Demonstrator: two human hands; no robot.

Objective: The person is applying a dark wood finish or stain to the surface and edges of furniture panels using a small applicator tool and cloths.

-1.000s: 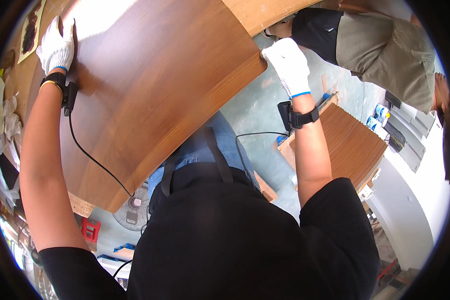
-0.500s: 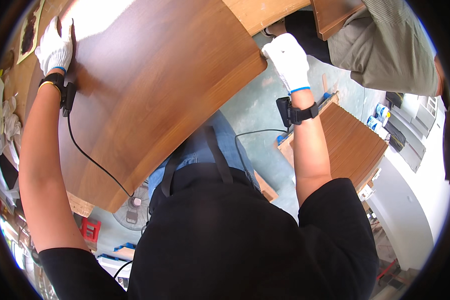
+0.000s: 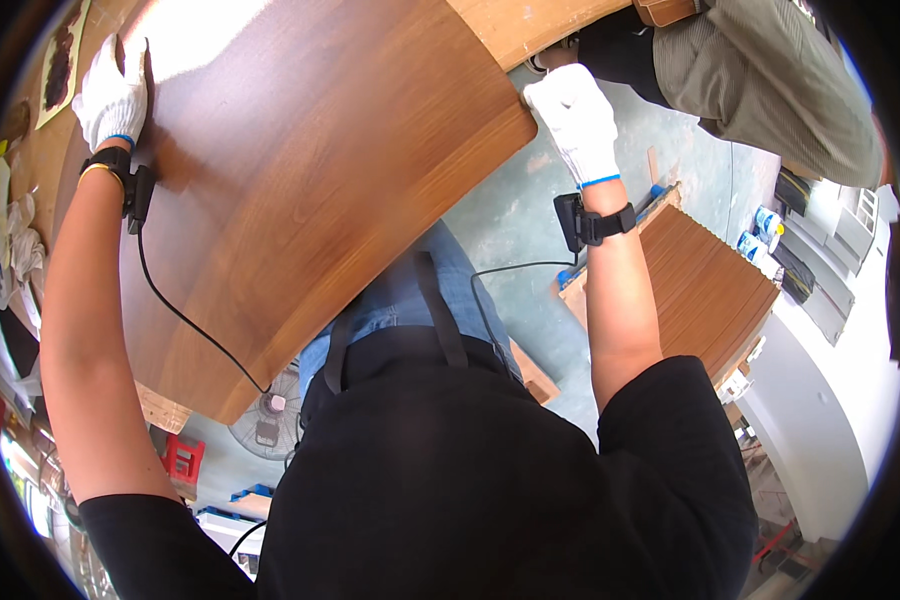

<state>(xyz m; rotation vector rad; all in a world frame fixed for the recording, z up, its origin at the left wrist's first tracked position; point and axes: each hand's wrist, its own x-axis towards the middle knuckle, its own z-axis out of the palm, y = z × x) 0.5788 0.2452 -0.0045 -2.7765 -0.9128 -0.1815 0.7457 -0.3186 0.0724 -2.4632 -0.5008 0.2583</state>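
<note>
A large brown wooden panel (image 3: 340, 170) with a rounded corner lies before me, glossy where light falls on its far left. My left hand (image 3: 111, 98), in a white knit glove, rests on the panel's left side with fingers stretched and thumb apart. At the right edge, by the rounded corner, my gloved right hand (image 3: 576, 112) is closed like a fist, its finger side against the panel's edge. Its fingertips are hidden, so whatever it holds cannot be made out. Each wrist wears a black strapped device with a cable.
A person in grey-green trousers (image 3: 770, 95) stands at the far right. A stack of brown boards (image 3: 705, 275) sits right of my arm, with white-and-blue buckets (image 3: 765, 228) beyond. Lower left are a floor fan (image 3: 267, 425) and a red stool (image 3: 183, 458).
The person at the far right has shifted, and the brown board there has moved up, mostly out of view. My hands have barely moved.
</note>
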